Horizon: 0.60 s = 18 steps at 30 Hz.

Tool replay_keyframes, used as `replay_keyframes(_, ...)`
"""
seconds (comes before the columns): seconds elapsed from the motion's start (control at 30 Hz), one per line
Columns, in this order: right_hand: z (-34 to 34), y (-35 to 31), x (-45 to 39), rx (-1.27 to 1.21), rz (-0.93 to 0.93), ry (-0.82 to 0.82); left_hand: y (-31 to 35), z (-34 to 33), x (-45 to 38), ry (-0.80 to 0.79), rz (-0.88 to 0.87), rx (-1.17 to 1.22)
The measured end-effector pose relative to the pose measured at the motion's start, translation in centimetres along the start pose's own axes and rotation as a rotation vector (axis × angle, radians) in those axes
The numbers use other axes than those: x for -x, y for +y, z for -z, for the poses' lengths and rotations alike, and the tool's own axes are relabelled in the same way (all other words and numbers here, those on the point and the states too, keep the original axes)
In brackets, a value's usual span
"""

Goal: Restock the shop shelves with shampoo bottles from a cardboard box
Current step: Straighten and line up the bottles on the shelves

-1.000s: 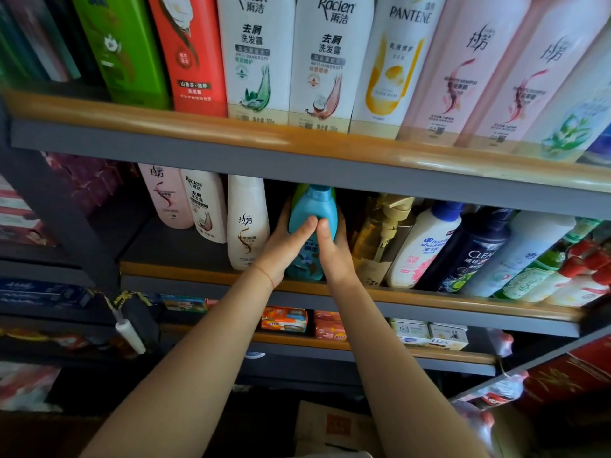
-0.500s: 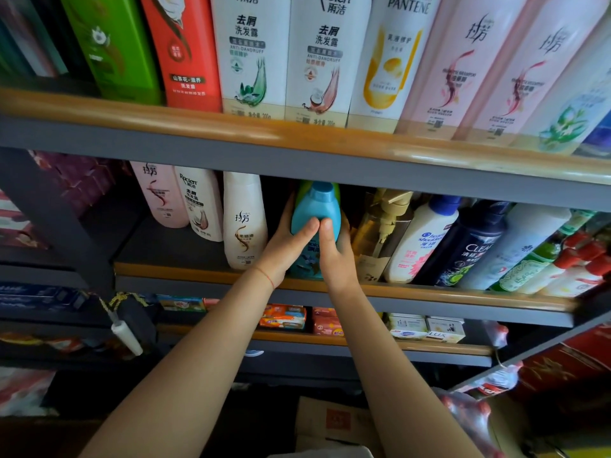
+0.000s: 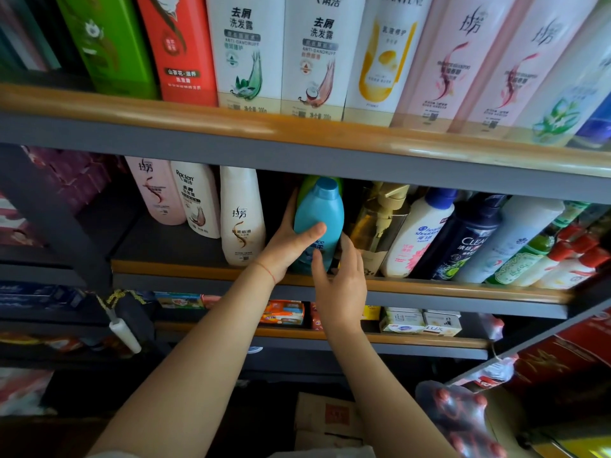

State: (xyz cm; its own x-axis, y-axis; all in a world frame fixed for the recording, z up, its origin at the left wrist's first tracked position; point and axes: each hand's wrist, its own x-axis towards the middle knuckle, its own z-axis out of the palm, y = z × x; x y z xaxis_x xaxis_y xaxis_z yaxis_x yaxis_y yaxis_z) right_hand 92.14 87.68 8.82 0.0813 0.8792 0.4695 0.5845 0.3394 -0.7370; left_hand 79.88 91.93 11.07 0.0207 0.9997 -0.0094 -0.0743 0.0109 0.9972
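Left hand [image 3: 284,249] grips the blue bottle [image 3: 319,223] at the shelf [image 3: 446,287] front edge, thumb across. Right hand [image 3: 340,285] just beside it, fingers loosely spread, holding nothing.

The held bottle [image 3: 319,216] stands upright on the middle shelf [image 3: 429,285], between a bottle [image 3: 243,216] at 9 o'clock and a pump bottle [image 3: 380,226] at 3 o'clock. Another bottle [image 3: 309,184] stands behind it. The box [image 3: 327,421] lies below, at 6 o'clock.

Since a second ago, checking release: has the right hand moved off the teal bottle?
Yes. The right hand has dropped toward the shelf edge, loosening from the teal bottle.
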Motion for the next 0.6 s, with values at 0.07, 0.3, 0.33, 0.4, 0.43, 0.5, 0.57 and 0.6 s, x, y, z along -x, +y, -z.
replay_keyframes(0.07, 0.0, 0.3, 0.2, 0.056, 0.037, 0.055, 0.0, 0.0, 0.0, -0.005, -0.002, 0.000)
replay_keyframes(0.3, 0.2, 1.2, -0.2, 0.088, 0.083, 0.114, 0.0, -0.5, -0.1, 0.026, -0.025, 0.006)
replay_keyframes(0.33, 0.2, 1.3, -0.2, 0.086, 0.093, 0.119, 0.0, -0.6, -0.1, 0.028, -0.031, 0.007)
replay_keyframes(0.4, 0.3, 1.3, -0.3, 0.051, 0.097, 0.109, 0.0, -0.8, -0.1, 0.029, -0.038, 0.012)
replay_keyframes(0.43, 0.3, 1.3, -0.3, 0.033, 0.095, 0.100, 0.0, -0.9, 0.0, 0.029, -0.041, 0.013)
replay_keyframes(0.5, 0.4, 1.4, -0.3, 0.016, 0.090, 0.091, 0.1, -1.1, 0.0, 0.026, -0.051, 0.008)
replay_keyframes(0.57, 0.4, 1.5, -0.2, 0.006, 0.082, 0.085, 0.1, -1.2, 0.1, 0.022, -0.058, -0.001)
replay_keyframes(0.6, 0.4, 1.6, -0.2, 0.000, 0.074, 0.080, 0.2, -1.3, 0.1, 0.024, -0.059, -0.003)
